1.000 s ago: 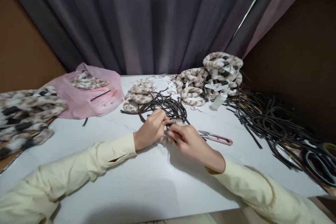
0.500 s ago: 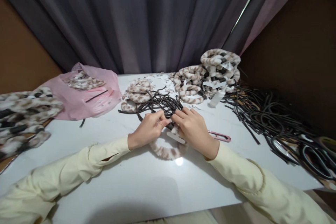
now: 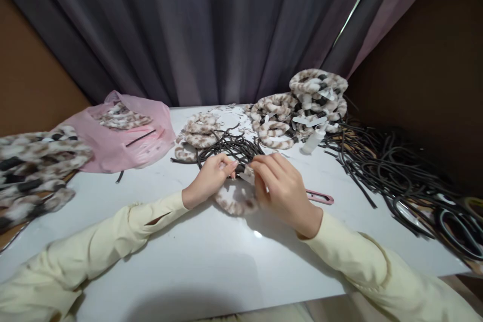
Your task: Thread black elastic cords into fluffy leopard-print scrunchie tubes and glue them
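Note:
A fluffy white-and-brown ring [image 3: 236,204] lies on the table in front of me, with a dark section at its far side. My left hand [image 3: 210,177] pinches the ring at this dark section, thumb and fingers pressed together. Curled over the ring's right side is my right hand [image 3: 283,186], fingertips closed near the dark section; what they hold is hidden. A white plastic tag [image 3: 247,177] shows between the hands. Just beyond lies a heap of black cords [image 3: 236,145].
Stacked fluffy rings [image 3: 319,83] and a small translucent bottle [image 3: 314,140] stand at back right. A pink cutter [image 3: 320,197] lies beside my right hand. More black cords [image 3: 381,161] cover the right edge. Leftward are a pink plastic bag [image 3: 113,146] and more fluffy rings [image 3: 41,161].
My right hand has moved slightly right and turned, its fingers lifting more into view. The ring has shifted a little up and left, and the white tag is now more covered.

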Action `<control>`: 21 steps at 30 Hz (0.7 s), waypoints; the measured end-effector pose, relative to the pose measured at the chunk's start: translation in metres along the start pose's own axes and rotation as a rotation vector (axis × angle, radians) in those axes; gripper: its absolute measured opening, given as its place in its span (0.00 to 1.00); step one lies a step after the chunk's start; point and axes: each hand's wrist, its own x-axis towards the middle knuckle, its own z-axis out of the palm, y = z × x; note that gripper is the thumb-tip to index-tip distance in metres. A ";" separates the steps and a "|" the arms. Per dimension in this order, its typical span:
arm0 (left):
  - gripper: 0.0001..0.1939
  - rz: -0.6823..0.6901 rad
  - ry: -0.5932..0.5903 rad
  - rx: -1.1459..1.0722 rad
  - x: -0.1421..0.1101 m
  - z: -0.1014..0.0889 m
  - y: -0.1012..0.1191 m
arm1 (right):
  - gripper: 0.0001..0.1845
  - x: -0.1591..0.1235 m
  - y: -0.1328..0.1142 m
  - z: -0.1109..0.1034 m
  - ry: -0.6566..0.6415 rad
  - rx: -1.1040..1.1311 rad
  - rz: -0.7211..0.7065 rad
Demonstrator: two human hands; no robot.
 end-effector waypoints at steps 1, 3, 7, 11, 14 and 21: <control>0.13 -0.051 0.005 -0.071 0.001 -0.001 0.000 | 0.10 -0.001 -0.002 -0.002 0.028 -0.032 -0.080; 0.13 -0.154 0.004 -0.218 0.003 -0.002 0.001 | 0.08 -0.003 -0.005 -0.003 0.048 -0.079 -0.218; 0.13 -0.301 -0.005 -0.415 0.003 -0.005 0.004 | 0.10 -0.007 -0.008 0.004 -0.030 -0.020 -0.206; 0.11 -0.381 -0.065 -0.573 0.002 -0.006 0.011 | 0.21 -0.008 -0.014 0.008 -0.289 0.064 0.076; 0.09 -0.486 -0.153 -0.754 0.002 -0.009 0.020 | 0.24 -0.005 -0.017 0.008 -0.468 0.112 0.236; 0.08 -0.621 -0.291 -0.967 -0.006 -0.014 0.036 | 0.25 0.000 -0.010 0.017 -0.406 0.696 0.431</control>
